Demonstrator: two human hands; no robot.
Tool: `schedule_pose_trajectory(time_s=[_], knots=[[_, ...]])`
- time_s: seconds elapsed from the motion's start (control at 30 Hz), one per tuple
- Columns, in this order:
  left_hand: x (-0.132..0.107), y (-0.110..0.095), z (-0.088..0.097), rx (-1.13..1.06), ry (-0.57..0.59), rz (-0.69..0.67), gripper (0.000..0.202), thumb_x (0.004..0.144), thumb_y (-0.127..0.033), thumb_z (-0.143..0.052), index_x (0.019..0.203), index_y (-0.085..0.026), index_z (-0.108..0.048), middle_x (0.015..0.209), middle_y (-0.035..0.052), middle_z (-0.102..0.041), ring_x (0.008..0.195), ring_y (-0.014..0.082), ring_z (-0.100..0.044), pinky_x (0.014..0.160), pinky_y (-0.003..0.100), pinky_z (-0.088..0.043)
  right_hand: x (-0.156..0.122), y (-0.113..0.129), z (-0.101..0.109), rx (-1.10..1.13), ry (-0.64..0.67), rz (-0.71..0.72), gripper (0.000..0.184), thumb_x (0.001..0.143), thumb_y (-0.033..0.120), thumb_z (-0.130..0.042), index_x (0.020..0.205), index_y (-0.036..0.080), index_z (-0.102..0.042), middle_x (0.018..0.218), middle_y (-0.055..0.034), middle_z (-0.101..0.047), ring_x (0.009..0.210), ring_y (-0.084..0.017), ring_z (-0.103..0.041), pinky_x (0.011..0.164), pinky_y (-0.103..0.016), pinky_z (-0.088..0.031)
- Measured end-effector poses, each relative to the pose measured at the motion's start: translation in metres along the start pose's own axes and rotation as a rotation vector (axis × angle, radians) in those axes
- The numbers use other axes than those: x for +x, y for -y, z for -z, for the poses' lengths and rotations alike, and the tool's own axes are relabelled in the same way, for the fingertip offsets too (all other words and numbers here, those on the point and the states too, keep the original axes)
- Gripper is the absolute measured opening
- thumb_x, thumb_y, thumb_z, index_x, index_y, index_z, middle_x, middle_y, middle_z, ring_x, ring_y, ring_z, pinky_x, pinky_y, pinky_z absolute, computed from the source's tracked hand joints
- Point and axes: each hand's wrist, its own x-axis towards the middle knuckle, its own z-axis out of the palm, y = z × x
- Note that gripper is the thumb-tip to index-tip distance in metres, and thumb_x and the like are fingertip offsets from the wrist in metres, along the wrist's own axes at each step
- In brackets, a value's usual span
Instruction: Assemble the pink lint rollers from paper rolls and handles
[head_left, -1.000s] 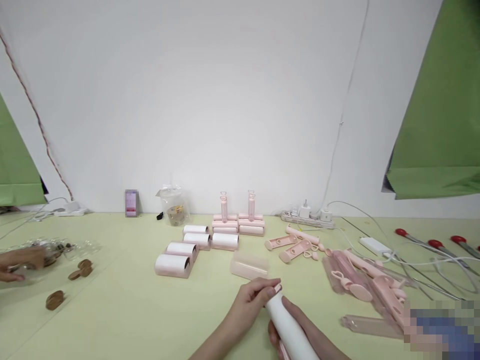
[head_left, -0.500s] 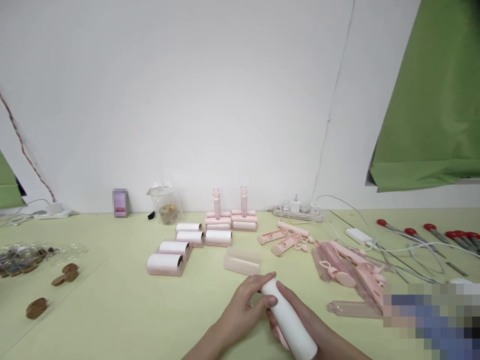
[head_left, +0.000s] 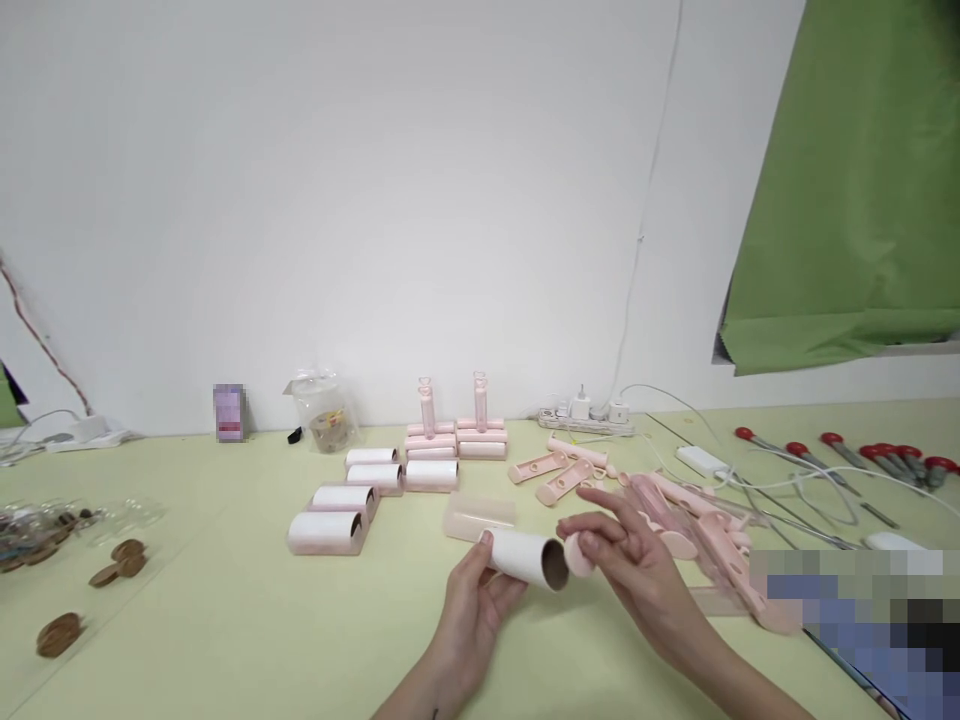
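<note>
My left hand (head_left: 471, 612) grips a white paper roll (head_left: 525, 556) by its left end, holding it level above the table with its open brown core facing right. My right hand (head_left: 637, 570) is just right of that open end, pinching a small round pink cap (head_left: 576, 553) between thumb and fingers, the other fingers spread. A clear pinkish cover (head_left: 478, 519) lies on the table just behind the roll.
Finished white rolls in pink holders (head_left: 328, 531) sit in rows at centre left. Loose pink handles (head_left: 559, 475) and parts (head_left: 705, 525) pile to the right. A power strip (head_left: 585, 416) and cables run along the wall. Red-handled tools (head_left: 862, 455) lie far right; brown discs (head_left: 120, 560) far left.
The roll was turned from pointing at me to lying crosswise in my left hand. My right hand let go of it and now holds a pink cap at its open end.
</note>
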Motion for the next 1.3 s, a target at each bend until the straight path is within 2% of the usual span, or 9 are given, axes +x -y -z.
schedule_pose_trajectory(time_s=[0.27, 0.5, 0.7, 0.83, 0.9, 1.0, 1.07, 1.17, 1.3], knots=[[-0.005, 0.019, -0.001, -0.086, 0.03, 0.137, 0.037, 0.078, -0.033, -0.054, 0.101, -0.004, -0.054, 0.1, 0.0157, -0.06, 0.098, 0.0226, -0.055, 0.086, 0.03, -0.044, -0.012, -0.013, -0.016, -0.123, 0.04, -0.023, 0.03, 0.074, 0.038, -0.057, 0.101, 0.025, -0.055, 0.104, -0.0076, -0.064, 0.104, -0.022, -0.053, 0.085, -0.035, -0.044], [-0.005, 0.017, 0.004, -0.07, 0.058, 0.153, 0.035, 0.079, -0.033, -0.054, 0.099, -0.004, -0.055, 0.091, 0.0136, -0.062, 0.091, 0.0219, -0.057, 0.083, 0.031, -0.043, -0.018, -0.008, -0.021, -0.208, 0.217, -0.048, 0.035, 0.081, 0.04, -0.045, 0.112, 0.026, -0.055, 0.119, -0.0056, -0.054, 0.112, -0.024, -0.046, 0.091, -0.038, -0.04], [0.001, 0.012, 0.006, -0.166, 0.216, 0.212, 0.032, 0.081, -0.034, -0.05, 0.1, -0.008, -0.055, 0.087, 0.0089, -0.062, 0.077, 0.0156, -0.058, 0.072, 0.025, -0.043, -0.026, -0.022, -0.019, -0.471, 0.342, 0.244, 0.032, 0.084, 0.029, -0.043, 0.114, 0.03, -0.053, 0.129, -0.0009, -0.045, 0.121, -0.021, -0.034, 0.099, -0.038, -0.031], [-0.001, 0.008, 0.0, -0.28, 0.193, 0.365, 0.04, 0.076, -0.049, -0.049, 0.093, -0.013, -0.056, 0.074, 0.0044, -0.061, 0.067, 0.016, -0.059, 0.059, 0.025, -0.044, -0.021, -0.025, -0.022, -0.649, 0.515, 0.379, 0.036, 0.081, 0.024, -0.049, 0.115, 0.037, -0.051, 0.122, 0.0021, -0.052, 0.117, -0.023, -0.039, 0.103, -0.047, -0.015], [-0.001, 0.006, -0.002, -0.285, 0.062, 0.386, 0.044, 0.071, -0.057, -0.05, 0.081, -0.014, -0.056, 0.062, 0.0012, -0.058, 0.054, 0.0136, -0.057, 0.047, 0.022, -0.041, -0.007, -0.023, -0.021, -0.726, 0.58, 0.416, 0.039, 0.078, 0.025, -0.052, 0.115, 0.038, -0.05, 0.118, 0.0024, -0.055, 0.114, -0.024, -0.044, 0.103, -0.051, -0.007], [0.0, 0.0, -0.004, -0.209, -0.111, 0.351, 0.045, 0.067, -0.058, -0.053, 0.072, -0.013, -0.053, 0.054, -0.0025, -0.054, 0.039, 0.0077, -0.049, 0.034, 0.017, -0.034, 0.04, -0.02, -0.012, -0.948, 0.321, 0.349, 0.03, 0.084, 0.025, -0.041, 0.112, 0.031, -0.052, 0.118, -0.0013, -0.054, 0.112, -0.021, -0.043, 0.1, -0.046, -0.021], [0.002, -0.005, -0.003, -0.163, -0.115, 0.309, 0.043, 0.067, -0.055, -0.056, 0.071, -0.013, -0.052, 0.055, -0.0034, -0.053, 0.036, 0.0059, -0.047, 0.031, 0.016, -0.033, 0.082, -0.019, -0.003, -1.145, 0.277, 0.231, 0.03, 0.087, 0.02, -0.032, 0.107, 0.022, -0.055, 0.111, -0.0061, -0.057, 0.107, -0.019, -0.047, 0.093, -0.038, -0.033], [0.005, -0.009, -0.001, -0.148, -0.11, 0.262, 0.04, 0.068, -0.052, -0.057, 0.07, -0.012, -0.051, 0.053, -0.0041, -0.051, 0.035, 0.0047, -0.045, 0.03, 0.015, -0.033, 0.14, -0.024, 0.004, -1.27, 0.335, 0.108, 0.019, 0.083, 0.021, -0.046, 0.096, 0.014, -0.058, 0.103, -0.0086, -0.058, 0.097, -0.02, -0.052, 0.086, -0.041, -0.039], [0.011, -0.008, 0.003, -0.127, -0.111, 0.278, 0.045, 0.072, -0.056, -0.049, 0.064, -0.011, -0.051, 0.047, -0.0036, -0.047, 0.032, 0.0055, -0.044, 0.027, 0.015, -0.031, 0.175, -0.032, 0.001, -1.338, 0.41, 0.02, 0.024, 0.084, 0.029, -0.048, 0.104, 0.017, -0.053, 0.106, -0.0053, -0.055, 0.087, -0.016, -0.055, 0.075, -0.037, -0.046]])
